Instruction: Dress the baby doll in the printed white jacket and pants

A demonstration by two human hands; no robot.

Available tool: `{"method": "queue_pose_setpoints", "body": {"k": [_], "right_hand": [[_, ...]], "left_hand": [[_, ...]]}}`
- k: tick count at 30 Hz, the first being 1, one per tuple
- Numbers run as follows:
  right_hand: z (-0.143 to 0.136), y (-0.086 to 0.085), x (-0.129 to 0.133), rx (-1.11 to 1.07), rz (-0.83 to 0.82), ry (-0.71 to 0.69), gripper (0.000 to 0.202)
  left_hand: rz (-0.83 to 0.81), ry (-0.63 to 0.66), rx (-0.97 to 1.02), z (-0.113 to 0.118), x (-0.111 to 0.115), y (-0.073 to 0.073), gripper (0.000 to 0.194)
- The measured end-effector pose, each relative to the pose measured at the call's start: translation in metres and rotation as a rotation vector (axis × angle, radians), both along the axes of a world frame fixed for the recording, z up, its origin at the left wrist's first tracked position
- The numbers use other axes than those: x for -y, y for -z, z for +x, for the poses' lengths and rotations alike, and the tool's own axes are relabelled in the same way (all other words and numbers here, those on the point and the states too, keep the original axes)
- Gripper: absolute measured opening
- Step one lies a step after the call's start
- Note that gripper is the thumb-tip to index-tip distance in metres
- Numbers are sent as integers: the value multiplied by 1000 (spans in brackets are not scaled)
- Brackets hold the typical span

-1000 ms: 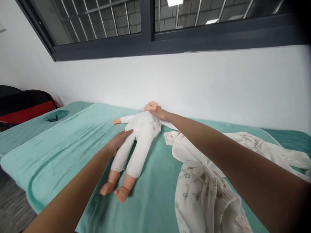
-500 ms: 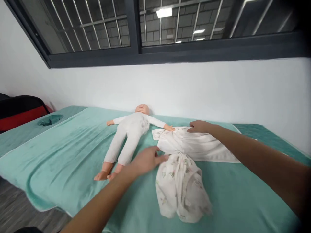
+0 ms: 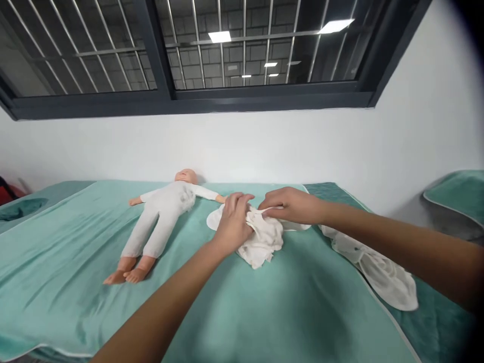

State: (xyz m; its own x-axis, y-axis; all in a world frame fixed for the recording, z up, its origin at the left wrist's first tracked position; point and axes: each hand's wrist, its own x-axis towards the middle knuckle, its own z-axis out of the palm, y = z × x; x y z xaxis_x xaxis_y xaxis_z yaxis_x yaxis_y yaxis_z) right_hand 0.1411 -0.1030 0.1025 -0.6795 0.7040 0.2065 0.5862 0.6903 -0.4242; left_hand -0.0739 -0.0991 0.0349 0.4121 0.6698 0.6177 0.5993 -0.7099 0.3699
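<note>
A crumpled white baby garment (image 3: 264,242) lies bunched on the green cover, its exact cut hidden by the folds. My left hand (image 3: 235,224) grips its left side, thumb below and fingers over the top. With thumb and fingertips pinched, my right hand (image 3: 293,204) holds the garment's upper edge. Flat white cloth (image 3: 298,226) sticks out beneath the bunch on both sides. To the left, a baby doll (image 3: 164,212) in a white body suit lies on its back, one hand close to my left fingers.
The green cover (image 3: 212,307) spreads over the surface. More white cloth (image 3: 381,275) rests at the right, past my right forearm. A white wall with a dark-framed, barred window (image 3: 227,103) stands behind. Another green padded piece (image 3: 461,194) shows at far right.
My view has turned to the right. The spread white clothing and the printed bundle are no longer laid out as before; a smaller crumpled garment is now between my hands, which have come close together.
</note>
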Motion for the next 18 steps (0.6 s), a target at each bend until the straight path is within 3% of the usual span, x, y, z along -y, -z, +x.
{"method": "queue_pose_setpoints", "body": {"k": [4,8,12,15,18], "right_hand": [[23,-17,48,-11,-89,108,25],[51,-14,71,18,-295,427,39],[50,8,77,-55,-420,502,51],[25,31,76,-338,-428,466,54],[-5,55,75,-718,-587,353,56]], "left_hand": [[30,6,-274,14,3,-30,8],[-10,-227,-366,22,10,-56,11],[-30,-354,-257,36,22,-67,18],[-172,-263,-27,44,40,-67,29],[-411,33,155,36,63,-64,40]]}}
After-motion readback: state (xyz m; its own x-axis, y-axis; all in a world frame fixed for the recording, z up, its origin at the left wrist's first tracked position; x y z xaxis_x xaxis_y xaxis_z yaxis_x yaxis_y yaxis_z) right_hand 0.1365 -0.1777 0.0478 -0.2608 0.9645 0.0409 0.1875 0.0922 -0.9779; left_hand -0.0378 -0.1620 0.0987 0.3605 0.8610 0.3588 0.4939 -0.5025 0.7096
